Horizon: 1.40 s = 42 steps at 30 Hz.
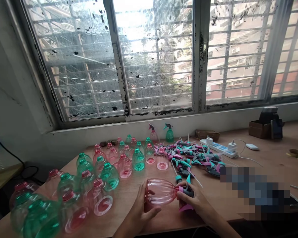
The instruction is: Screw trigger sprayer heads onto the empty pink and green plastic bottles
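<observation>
Bottle [161,192] loosely cupped by left hand [139,210], fingers curled; spray head [188,191] clamped in right hand's fingers [185,197]; threads could be crossed by tilt.

Daylight pours through a wide row of metal-framed windows [159,56], their paint flaked and glass smudged, with horizontal bars across them. Beyond stand greenery and a pinkish building [238,62]. Below runs a pale sill [144,127]; to the left, a plain greyish wall [10,82] lies in shade. A long wood-toned desk [270,145] sits against the window wall, and a yellowish surface [5,177] shows at the far left, beside a dark cable [7,147].
</observation>
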Each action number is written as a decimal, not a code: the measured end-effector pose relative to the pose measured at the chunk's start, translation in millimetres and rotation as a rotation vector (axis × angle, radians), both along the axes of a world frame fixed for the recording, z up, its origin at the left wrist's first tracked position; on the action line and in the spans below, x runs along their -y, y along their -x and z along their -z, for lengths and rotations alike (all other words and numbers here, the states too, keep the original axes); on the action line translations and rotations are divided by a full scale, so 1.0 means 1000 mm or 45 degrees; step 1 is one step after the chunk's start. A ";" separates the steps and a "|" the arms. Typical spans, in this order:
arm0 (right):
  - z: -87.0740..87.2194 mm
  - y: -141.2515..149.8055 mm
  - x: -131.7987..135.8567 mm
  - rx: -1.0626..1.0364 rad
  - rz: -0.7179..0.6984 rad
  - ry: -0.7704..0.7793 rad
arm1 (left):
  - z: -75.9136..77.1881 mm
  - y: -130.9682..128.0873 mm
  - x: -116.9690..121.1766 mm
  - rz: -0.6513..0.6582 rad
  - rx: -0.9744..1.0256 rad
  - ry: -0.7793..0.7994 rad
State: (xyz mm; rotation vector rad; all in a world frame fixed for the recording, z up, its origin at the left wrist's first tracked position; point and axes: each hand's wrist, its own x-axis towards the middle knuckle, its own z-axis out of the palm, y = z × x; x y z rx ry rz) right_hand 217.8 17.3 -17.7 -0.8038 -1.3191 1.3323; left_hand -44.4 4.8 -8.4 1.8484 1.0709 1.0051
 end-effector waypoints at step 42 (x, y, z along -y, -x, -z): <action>0.008 -0.002 -0.004 0.015 -0.077 -0.040 | -0.002 0.001 0.001 0.015 0.048 0.053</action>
